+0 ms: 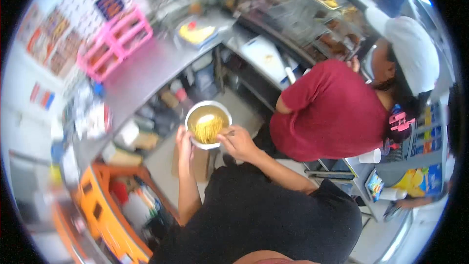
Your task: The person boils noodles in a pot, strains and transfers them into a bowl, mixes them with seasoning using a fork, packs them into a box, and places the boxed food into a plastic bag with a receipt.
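Head view: stiff outside, soft inside

The left hand (pixel 184 142) grips the bowl (pixel 207 102) by its side, in front of the body; the right hand (pixel 238 143) pinches what looks like a fork (pixel 231 133) at the rim. The bowl seems light and rigid, best held at opposite sides; the yellow strands (pixel 207 131) look soft, slippery.

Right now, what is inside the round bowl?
Yellow, noodle-like strands lie inside the bowl, on the wearer's side, with bright glare beyond them. They cover the bottom beneath them, and I cannot tell whether there is liquid.
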Available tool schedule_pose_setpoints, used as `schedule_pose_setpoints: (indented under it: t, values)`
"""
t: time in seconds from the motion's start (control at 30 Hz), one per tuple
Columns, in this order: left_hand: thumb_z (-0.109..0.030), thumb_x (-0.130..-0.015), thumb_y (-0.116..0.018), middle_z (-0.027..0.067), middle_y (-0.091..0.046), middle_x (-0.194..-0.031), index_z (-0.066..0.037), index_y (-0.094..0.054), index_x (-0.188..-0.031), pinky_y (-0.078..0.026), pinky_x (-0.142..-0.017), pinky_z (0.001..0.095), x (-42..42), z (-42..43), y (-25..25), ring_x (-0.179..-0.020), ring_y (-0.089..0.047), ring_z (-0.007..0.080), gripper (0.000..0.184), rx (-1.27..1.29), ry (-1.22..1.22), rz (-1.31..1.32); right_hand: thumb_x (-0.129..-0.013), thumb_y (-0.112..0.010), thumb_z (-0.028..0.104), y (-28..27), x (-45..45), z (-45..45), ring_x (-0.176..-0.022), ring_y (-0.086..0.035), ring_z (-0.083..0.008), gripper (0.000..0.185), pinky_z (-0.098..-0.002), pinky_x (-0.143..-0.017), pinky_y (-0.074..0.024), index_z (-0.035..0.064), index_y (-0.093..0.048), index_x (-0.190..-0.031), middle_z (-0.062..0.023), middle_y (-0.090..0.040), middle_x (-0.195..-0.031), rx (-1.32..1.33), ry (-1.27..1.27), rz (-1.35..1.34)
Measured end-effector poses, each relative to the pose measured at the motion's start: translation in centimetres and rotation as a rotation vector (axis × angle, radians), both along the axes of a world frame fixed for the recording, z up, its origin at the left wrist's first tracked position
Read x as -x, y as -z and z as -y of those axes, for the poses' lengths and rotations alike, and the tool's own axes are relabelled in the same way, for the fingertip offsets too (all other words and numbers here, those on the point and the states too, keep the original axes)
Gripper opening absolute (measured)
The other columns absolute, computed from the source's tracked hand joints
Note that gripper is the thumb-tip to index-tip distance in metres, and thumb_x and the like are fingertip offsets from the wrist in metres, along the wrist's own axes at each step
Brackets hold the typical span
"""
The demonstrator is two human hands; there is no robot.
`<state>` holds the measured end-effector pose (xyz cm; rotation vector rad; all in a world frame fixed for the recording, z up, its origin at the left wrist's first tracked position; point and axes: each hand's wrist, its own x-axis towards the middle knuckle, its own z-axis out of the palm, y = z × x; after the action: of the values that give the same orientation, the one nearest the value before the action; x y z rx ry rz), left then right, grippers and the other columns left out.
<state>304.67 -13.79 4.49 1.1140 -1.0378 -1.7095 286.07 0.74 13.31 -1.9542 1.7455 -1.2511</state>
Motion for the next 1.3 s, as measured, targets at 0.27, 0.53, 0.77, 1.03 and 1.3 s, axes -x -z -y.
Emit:
schedule_pose_setpoints:
  t: [0.27,0.53,0.77,1.03,1.3]
  values:
    - [0.001,-0.08,-0.052,-0.0025,-0.047,-0.065,-0.018,-0.037,-0.082,-0.037,-0.03,0.0232,6.8,12.4,-0.9,-0.042,-0.047,0.0079,0.024,-0.055,0.206,-0.057,-0.104,-0.057,0.022,2.2,5.8,9.6,-0.086,-0.065,-0.0352,0.027,-0.0443,-0.08,-0.0516,0.0006,-0.073,-0.098,-0.0173,-0.072,-0.09,-0.027,0.346,0.154]
    - [-0.002,-0.081,-0.054,-0.0022,-0.048,-0.066,-0.018,-0.039,-0.084,-0.033,-0.032,0.0219,18.0,24.9,2.9,-0.043,-0.048,0.009,0.022,-0.158,0.278,-0.115,-0.095,-0.071,0.013,4.3,11.0,18.8,-0.094,-0.058,-0.0321,0.021,-0.0427,-0.082,-0.0491,0.0075,-0.071,-0.115,-0.0119,-0.066,-0.104,0.021,0.518,0.138]
    - [-0.001,-0.078,-0.054,0.0019,-0.05,-0.072,-0.017,-0.039,-0.088,-0.041,-0.036,0.0278,28.8,38.3,3.1,-0.049,-0.051,0.0131,0.024,-0.271,0.376,-0.192,-0.086,-0.083,0.023,5.9,16.5,30.7,-0.112,-0.051,-0.0369,0.077,-0.0442,-0.094,-0.0482,0.0115,-0.045,-0.153,-0.0204,-0.048,-0.12,-0.155,0.649,0.036]
    - [-0.001,-0.076,-0.054,0.0025,-0.049,-0.068,-0.017,-0.037,-0.084,-0.042,-0.037,0.0291,32.9,53.7,-1.1,-0.048,-0.049,0.0131,0.024,-0.271,0.312,-0.157,-0.086,-0.082,0.026,-2.3,27.7,40.6,-0.129,-0.052,-0.0419,0.083,-0.0469,-0.113,-0.0423,0.0081,-0.042,-0.156,-0.0256,-0.051,-0.14,-0.348,0.526,-0.055]
    - [-0.001,-0.074,-0.053,0.0056,-0.054,-0.077,-0.016,-0.041,-0.086,-0.042,-0.038,0.0304,31.9,63.6,0.5,-0.052,-0.054,0.0168,0.023,-0.223,0.281,-0.105,-0.089,-0.081,0.039,-33.9,59.0,47.1,-0.124,-0.061,-0.0342,0.056,-0.0439,-0.103,-0.0506,0.0122,-0.064,-0.135,-0.0146,-0.067,-0.133,0.4,1.006,-0.917]
